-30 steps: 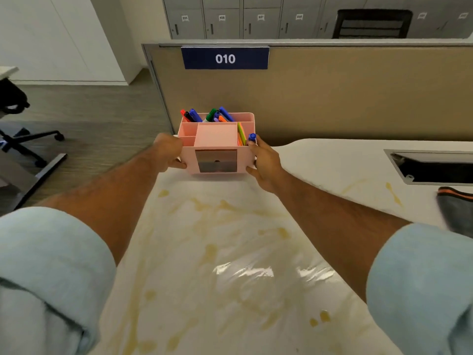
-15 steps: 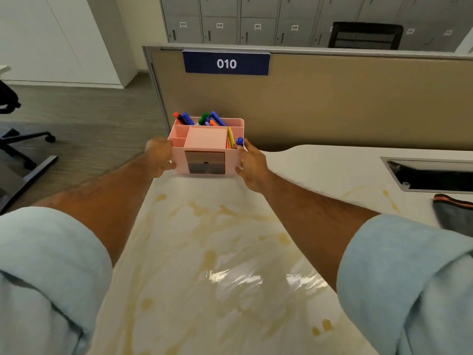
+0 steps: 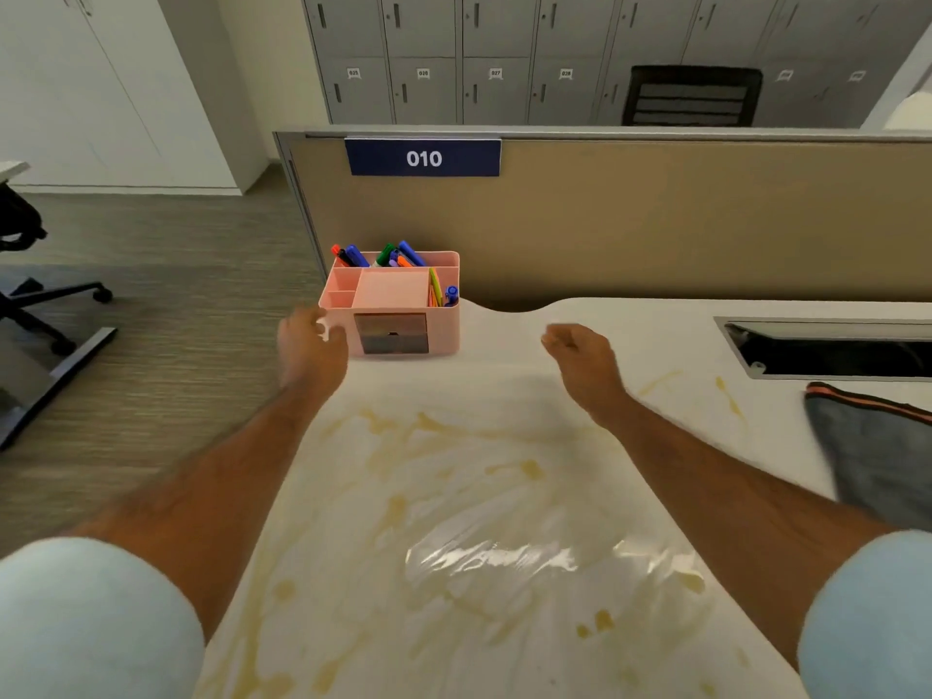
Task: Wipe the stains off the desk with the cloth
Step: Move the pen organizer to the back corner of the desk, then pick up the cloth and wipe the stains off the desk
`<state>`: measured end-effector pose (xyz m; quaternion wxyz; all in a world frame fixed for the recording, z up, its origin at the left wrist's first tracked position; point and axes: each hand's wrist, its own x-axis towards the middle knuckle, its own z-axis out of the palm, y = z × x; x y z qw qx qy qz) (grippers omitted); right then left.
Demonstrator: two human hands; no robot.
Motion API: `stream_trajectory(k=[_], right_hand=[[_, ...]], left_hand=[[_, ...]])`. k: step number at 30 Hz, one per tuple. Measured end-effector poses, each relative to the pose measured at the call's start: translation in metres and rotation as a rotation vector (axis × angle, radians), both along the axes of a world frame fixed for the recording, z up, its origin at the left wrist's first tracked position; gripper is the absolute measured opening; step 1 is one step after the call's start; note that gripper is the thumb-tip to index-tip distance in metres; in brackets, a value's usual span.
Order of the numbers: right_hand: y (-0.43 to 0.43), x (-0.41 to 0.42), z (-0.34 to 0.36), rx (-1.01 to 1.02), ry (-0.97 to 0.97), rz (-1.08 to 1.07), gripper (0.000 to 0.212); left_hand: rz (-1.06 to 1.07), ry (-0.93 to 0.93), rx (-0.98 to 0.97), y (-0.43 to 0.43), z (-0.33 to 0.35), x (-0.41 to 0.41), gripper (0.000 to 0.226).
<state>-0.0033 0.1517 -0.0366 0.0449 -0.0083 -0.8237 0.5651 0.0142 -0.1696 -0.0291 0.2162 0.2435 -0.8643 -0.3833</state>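
Yellowish stains smear the white desk in front of me, with a wet shiny patch lower down. A grey cloth with an orange stripe lies on the desk at the right edge of view. A pink pen organiser full of markers stands at the desk's far left corner. My left hand hovers just left of the organiser, fingers curled, blurred, holding nothing. My right hand is well right of the organiser, fingers loosely curled and empty.
A tan partition with a blue "010" sign backs the desk. A dark cable opening is set into the desk at the right. An office chair base stands on the floor to the left. Grey lockers line the far wall.
Both hands have let go of the pink organiser, which now stands on the desk's far left corner. The right hand has moved away to the right; the left has drawn slightly back.
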Motion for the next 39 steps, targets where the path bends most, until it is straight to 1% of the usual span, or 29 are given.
stream_trajectory(k=[2,3,6,8,11,14,17,18,21,23,25,27,29,33,35,37,39], right_hand=[[0.042,0.022,0.000,0.133,0.089,-0.030,0.022],[0.063,0.034,0.000,0.176,0.101,-0.046,0.021],[0.125,0.067,-0.003,0.276,0.091,-0.089,0.018],[0.163,0.087,-0.007,0.378,0.092,-0.115,0.019],[0.216,0.117,-0.013,0.519,0.036,-0.159,0.022],[0.251,0.135,-0.013,0.577,0.004,-0.190,0.024],[0.284,0.153,-0.007,0.619,-0.014,-0.207,0.011],[0.295,0.157,-0.008,0.635,-0.020,-0.216,0.011],[0.324,0.171,-0.014,0.671,-0.083,-0.265,0.033],[0.345,0.181,-0.020,0.719,-0.086,-0.277,0.037],[0.366,0.190,-0.024,0.729,-0.094,-0.276,0.042],[0.380,0.196,-0.026,0.750,-0.111,-0.240,0.047],[0.391,0.196,-0.027,0.793,-0.115,-0.184,0.047],[0.403,0.189,-0.027,0.864,-0.052,-0.118,0.036],[0.404,0.185,-0.029,0.870,-0.003,-0.114,0.030],[0.406,0.182,-0.032,0.900,0.047,-0.116,0.025],[0.407,0.180,-0.035,0.939,0.114,-0.118,0.017]], left_hand=[[-0.120,0.031,-0.038,0.025,-0.002,0.018,0.019],[-0.177,0.017,-0.055,0.040,-0.003,0.026,0.016],[-0.295,-0.035,-0.042,0.086,-0.003,0.046,0.020],[-0.401,-0.068,-0.054,0.120,-0.002,0.059,0.018],[-0.546,-0.084,-0.064,0.171,0.005,0.082,0.013],[-0.662,-0.101,-0.076,0.211,0.009,0.100,0.011],[-0.798,-0.199,-0.122,0.264,0.013,0.110,0.014],[-0.826,-0.242,-0.121,0.282,0.015,0.112,0.015],[-0.892,-0.381,-0.113,0.336,0.013,0.112,0.023],[-0.963,-0.461,-0.116,0.371,0.008,0.113,0.031],[-0.975,-0.488,-0.068,0.401,0.005,0.112,0.035],[-0.941,-0.490,0.021,0.426,0.002,0.110,0.037],[-0.928,-0.516,0.092,0.451,-0.003,0.109,0.039],[-0.936,-0.622,0.161,0.497,-0.013,0.106,0.060],[-0.895,-0.634,0.237,0.517,-0.015,0.100,0.070],[-0.804,-0.642,0.327,0.537,-0.016,0.093,0.069],[-0.723,-0.651,0.376,0.553,-0.017,0.087,0.059]])
